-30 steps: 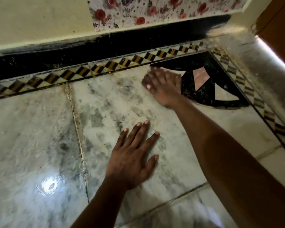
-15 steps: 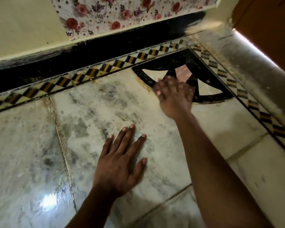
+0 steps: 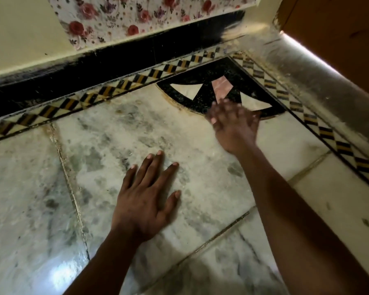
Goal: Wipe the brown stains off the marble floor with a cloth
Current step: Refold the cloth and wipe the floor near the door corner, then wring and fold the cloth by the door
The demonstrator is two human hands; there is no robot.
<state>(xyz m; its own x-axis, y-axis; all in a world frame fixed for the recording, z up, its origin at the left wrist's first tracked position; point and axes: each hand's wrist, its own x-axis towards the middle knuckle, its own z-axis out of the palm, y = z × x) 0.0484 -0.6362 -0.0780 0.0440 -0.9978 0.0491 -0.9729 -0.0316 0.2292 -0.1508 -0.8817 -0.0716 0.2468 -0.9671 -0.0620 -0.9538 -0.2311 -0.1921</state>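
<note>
The marble floor (image 3: 119, 145) is white with grey mottling. Brown stains (image 3: 172, 103) run along the curved edge of the black corner inlay (image 3: 211, 73) and by the checkered border (image 3: 90, 99). My left hand (image 3: 146, 199) lies flat on the marble, palm down, fingers spread, holding nothing. My right hand (image 3: 234, 122) is blurred, palm down with fingers apart, at the lower edge of the black inlay. No cloth is in view.
A black skirting (image 3: 94, 69) and a cream wall with floral paper (image 3: 126, 15) close the far side. A dusty grey ledge (image 3: 320, 81) and a brown wooden panel (image 3: 339, 35) bound the right. A dirty grout line (image 3: 68, 179) runs left of my left hand.
My right hand has swept rightward across the marble, from left of the black inlay to its lower edge. My left hand has stayed flat in place.
</note>
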